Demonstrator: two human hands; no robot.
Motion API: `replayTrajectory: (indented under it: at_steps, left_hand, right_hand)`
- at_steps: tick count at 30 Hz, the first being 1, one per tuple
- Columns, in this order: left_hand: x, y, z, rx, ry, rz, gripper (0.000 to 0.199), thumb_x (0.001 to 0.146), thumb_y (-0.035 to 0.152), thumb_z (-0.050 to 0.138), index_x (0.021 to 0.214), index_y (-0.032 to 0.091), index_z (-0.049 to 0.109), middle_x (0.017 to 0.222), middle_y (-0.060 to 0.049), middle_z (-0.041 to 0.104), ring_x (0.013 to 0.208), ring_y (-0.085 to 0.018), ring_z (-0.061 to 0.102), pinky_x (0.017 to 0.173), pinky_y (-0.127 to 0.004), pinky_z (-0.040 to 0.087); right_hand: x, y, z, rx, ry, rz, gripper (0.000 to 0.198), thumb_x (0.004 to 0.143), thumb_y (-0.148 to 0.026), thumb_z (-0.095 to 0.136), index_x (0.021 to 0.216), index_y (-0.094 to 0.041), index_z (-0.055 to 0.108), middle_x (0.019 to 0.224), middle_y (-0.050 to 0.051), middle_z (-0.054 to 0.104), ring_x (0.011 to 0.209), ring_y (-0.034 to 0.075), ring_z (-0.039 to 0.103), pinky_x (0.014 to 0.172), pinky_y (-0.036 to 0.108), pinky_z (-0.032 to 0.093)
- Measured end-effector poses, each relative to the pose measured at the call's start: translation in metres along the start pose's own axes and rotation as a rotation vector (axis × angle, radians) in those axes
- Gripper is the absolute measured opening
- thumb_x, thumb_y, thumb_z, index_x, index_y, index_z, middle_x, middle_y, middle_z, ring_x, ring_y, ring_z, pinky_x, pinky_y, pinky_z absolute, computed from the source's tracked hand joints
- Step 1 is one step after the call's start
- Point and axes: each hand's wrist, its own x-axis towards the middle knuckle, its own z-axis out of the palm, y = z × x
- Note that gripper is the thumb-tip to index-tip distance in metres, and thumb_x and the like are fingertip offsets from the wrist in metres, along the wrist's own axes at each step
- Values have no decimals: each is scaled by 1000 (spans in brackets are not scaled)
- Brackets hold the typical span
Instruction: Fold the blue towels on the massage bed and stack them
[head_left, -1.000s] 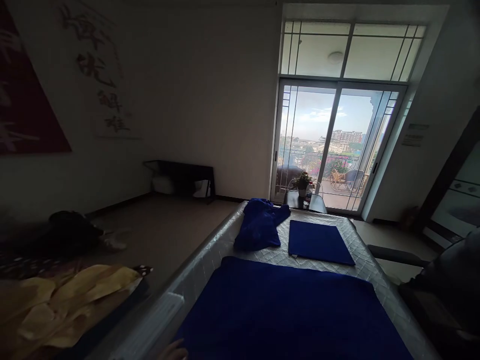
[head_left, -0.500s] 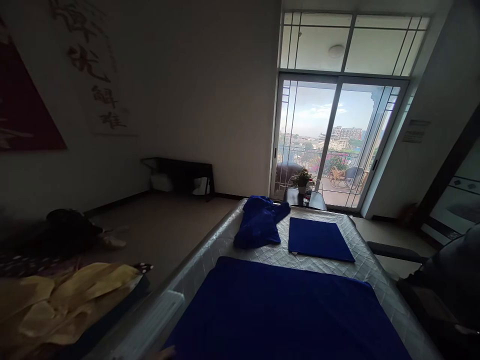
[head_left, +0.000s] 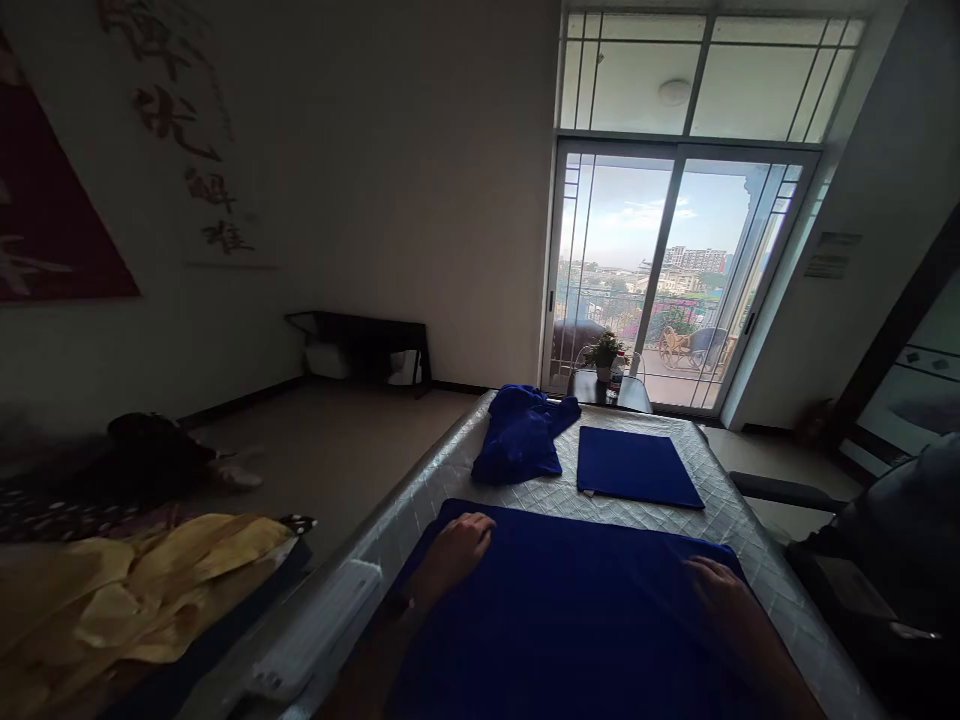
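Note:
A large blue cloth [head_left: 570,620] lies spread over the near part of the silver quilted mattress [head_left: 517,502]. On its far left part rests my left hand [head_left: 461,540], palm down with the fingers slightly bent and nothing seen in them. Toward the far right corner, my right hand [head_left: 716,578] lies on the cloth with fingers stretched out; it is dim and a little blurred. Beyond the cloth are a neatly folded blue piece [head_left: 637,467] on the right and a crumpled blue garment [head_left: 517,440] on the left.
A long white box-like object [head_left: 319,630] lies along the mattress's left edge. Yellow cloth [head_left: 150,590] is heaped at the lower left. Past the mattress stand a small dark table [head_left: 611,392] with a plant and bottle, and a sliding glass door [head_left: 615,250]. A dark chair [head_left: 892,560] is at right.
Both my hands have come into view and now lie on the large blue cloth. Before, only a bit of a hand showed at the bottom edge. The view has shifted slightly.

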Motion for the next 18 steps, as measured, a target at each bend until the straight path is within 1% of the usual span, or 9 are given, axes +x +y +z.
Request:
replayTrajectory:
  at_steps: [3,4,6,8,10,12,13,15,18]
  left_hand:
    - [27,17,33,17,-23,50,40,100,32,40,128,21,66,138,-9,65,132,-24,54,114,-40,37]
    - [32,20,44,22,-35,64,42,100,36,41,133,21,63,143,-9,61,136,-25,50,117,-42,33]
    - [37,21,63,37,-59,79,47,102,43,41,141,24,57,152,-8,53,144,-26,42,121,-46,27]
    - [40,16,77,57,-73,83,50,103,48,36,147,28,50,157,-7,46,148,-26,35,123,-48,23]
    - [42,4,85,74,-75,78,52,104,52,32,150,32,45,161,-5,40,150,-25,31,123,-49,21]
    - [43,-14,88,92,-63,51,53,104,54,31,152,34,43,161,-4,39,151,-25,29,123,-50,20]
    - [44,-25,88,105,-56,27,54,104,54,30,152,33,42,161,-5,40,151,-26,29,123,-50,20]
    - [44,-50,85,138,-45,-36,55,104,53,30,152,30,43,160,-7,42,150,-28,31,122,-52,20]
    - [42,-90,81,198,-11,-93,55,104,50,31,150,25,46,158,-11,43,148,-31,34,121,-54,23]
  right_hand:
    - [30,-20,10,-45,2,29,62,94,-48,27,143,-24,56,149,5,54,142,25,43,121,42,30]
    - [36,-22,16,-58,1,44,63,95,-50,28,146,-23,53,152,6,51,145,27,39,122,46,27]
    - [40,-18,30,-86,-6,71,63,96,-53,28,151,-27,45,158,4,43,150,27,30,122,51,23]
    - [40,-6,41,-120,-17,110,62,98,-54,26,154,-31,37,162,1,36,152,25,23,123,51,20]
    - [38,8,47,-146,-26,174,63,99,-55,23,157,-32,31,164,1,31,153,24,19,123,50,19]
    - [37,21,48,-175,-31,238,63,99,-53,21,158,-31,27,166,2,26,154,24,16,123,52,18]
    - [37,27,48,-190,-38,245,62,99,-50,21,158,-31,28,167,1,24,154,25,14,123,53,18]
    - [35,36,46,-222,-59,214,58,98,-41,25,155,-34,36,168,-2,19,155,27,10,123,55,16]
    - [32,40,44,-245,-94,164,57,94,-31,29,148,-37,47,168,-6,18,155,29,4,122,60,15]
